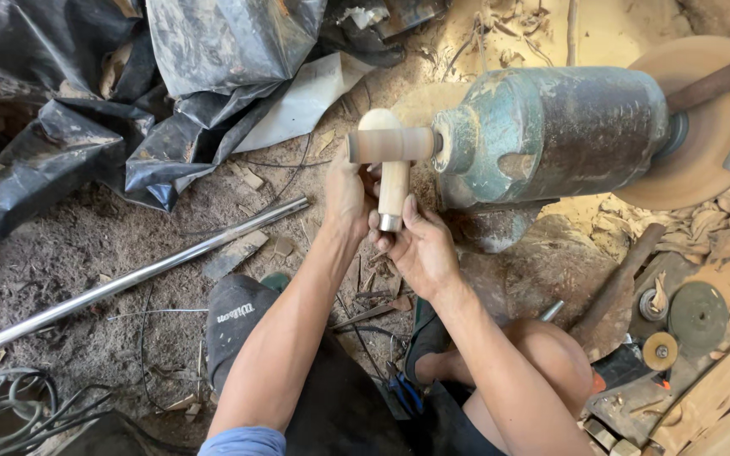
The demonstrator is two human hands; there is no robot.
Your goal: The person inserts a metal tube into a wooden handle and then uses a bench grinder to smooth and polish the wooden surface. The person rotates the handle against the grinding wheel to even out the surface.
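Both hands clamp a pale wooden handle (394, 181), left hand (350, 196) at 9 o'clock, right hand (420, 245) gripping its metal-ringed lower end, pressing it against the sanding drum (392, 144) on the green motor (551, 131). Sanding appears underway; turning the handle evenly seems next.

Soft daylight fills the scene from the upper right, brightest on the pale ground there; black plastic sheeting (171, 76) carries dull glare; lower left sinks into shadow; spinning drum (392, 145) blurs; edges bow slightly.
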